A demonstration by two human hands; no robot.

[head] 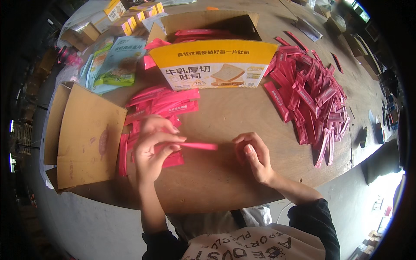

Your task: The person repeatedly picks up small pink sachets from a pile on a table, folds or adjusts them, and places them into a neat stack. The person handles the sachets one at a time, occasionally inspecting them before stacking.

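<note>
A pink stick sachet (200, 146) is pinched near one end between the thumb and fingers of my left hand (154, 144). It lies nearly level and is slightly blurred, its free end directed at my right hand (255, 157). That hand is loosely curled above the table, thumb apart from the index fingertip, and no item shows in it. Beneath and behind my left hand lie several pink sachets (175, 105), partly hidden by it. To the right spreads a large heap of similar sachets (305, 87). More sachets (203, 32) show inside an open carton (211, 70) printed with sliced bread.
An opened brown cardboard box (89, 139) stands at the table's left edge. Behind it are light-blue food pouches (118, 61) and several yellow-and-white boxes (130, 21). A pink bottle (70, 57) is at the far left. The wooden table (217, 185) has its near edge before my body.
</note>
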